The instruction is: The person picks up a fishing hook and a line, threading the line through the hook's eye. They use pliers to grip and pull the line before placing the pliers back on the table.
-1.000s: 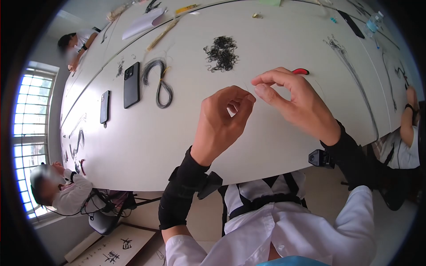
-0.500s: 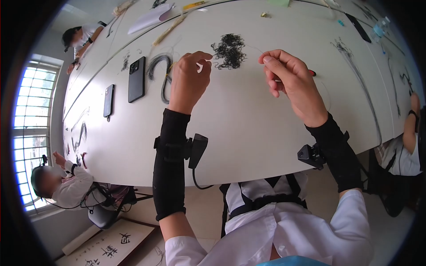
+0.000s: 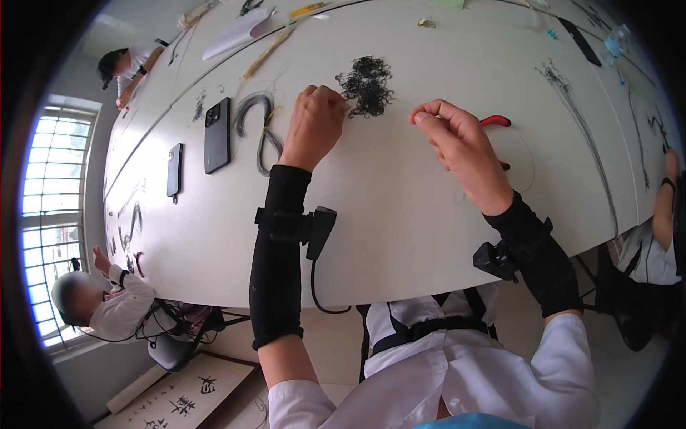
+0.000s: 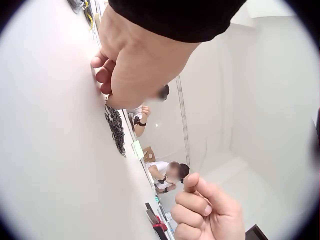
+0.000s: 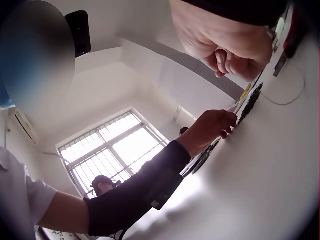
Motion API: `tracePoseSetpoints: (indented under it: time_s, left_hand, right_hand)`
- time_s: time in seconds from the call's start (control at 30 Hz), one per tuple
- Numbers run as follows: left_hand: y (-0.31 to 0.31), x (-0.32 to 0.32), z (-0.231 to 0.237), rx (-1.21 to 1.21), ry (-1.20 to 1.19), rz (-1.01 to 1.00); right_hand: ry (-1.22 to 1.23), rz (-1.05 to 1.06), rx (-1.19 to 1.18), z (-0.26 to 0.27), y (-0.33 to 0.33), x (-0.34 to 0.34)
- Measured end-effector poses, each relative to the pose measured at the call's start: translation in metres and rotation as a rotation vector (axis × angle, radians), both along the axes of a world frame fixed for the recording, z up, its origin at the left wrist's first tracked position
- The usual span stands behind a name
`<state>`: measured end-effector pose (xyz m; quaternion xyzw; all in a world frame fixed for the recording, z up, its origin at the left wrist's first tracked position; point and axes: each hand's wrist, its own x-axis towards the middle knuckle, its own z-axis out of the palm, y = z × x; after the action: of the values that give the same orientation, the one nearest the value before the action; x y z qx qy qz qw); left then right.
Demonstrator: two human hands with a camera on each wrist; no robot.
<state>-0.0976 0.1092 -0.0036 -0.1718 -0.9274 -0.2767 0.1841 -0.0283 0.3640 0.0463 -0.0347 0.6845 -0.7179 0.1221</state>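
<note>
A pile of small dark curly wire pieces (image 3: 366, 87) lies on the white table (image 3: 400, 236). Right at its left edge, my left hand (image 3: 314, 121) pinches with thumb and finger; a small dark curl (image 4: 106, 107) shows at the fingertips in the left wrist view. To the right of the pile, raised over the table, my right hand (image 3: 457, 146) pinches a very thin strand of wire between thumb and forefinger, its other fingers curled in. Red-handled pliers (image 3: 495, 121) lie behind the right hand, partly hidden by it.
A tied bundle of grey wire (image 3: 250, 105) and two phones, a larger one (image 3: 218, 136) and a smaller one (image 3: 174, 170), lie left. A long wire bundle (image 3: 586, 143) lies right, near a water bottle (image 3: 614, 44). A thin loop of wire (image 5: 303, 85) curves beside the pliers. Other people sit around the table.
My hands were close together over the table, then parted. The left went forward and left to the pile; the right went slightly right, and lately dipped back, showing more of the pliers.
</note>
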Motion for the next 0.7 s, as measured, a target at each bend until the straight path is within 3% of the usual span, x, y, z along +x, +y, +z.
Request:
tracePoseSetpoints:
  time_s: [0.27, 0.5, 0.7]
  left_hand:
    - [0.009, 0.019, 0.008, 0.332, -0.128, 0.132]
    - [0.045, 0.074, 0.032, 0.557, -0.318, -0.025]
    - [0.061, 0.091, 0.037, 0.408, -0.115, -0.151]
  right_hand:
    - [0.001, 0.021, 0.013, -0.003, -0.001, 0.001]
    - [-0.189, 0.036, -0.051, 0.003, -0.002, 0.004]
    - [-0.269, 0.109, -0.087, -0.002, -0.005, 0.006]
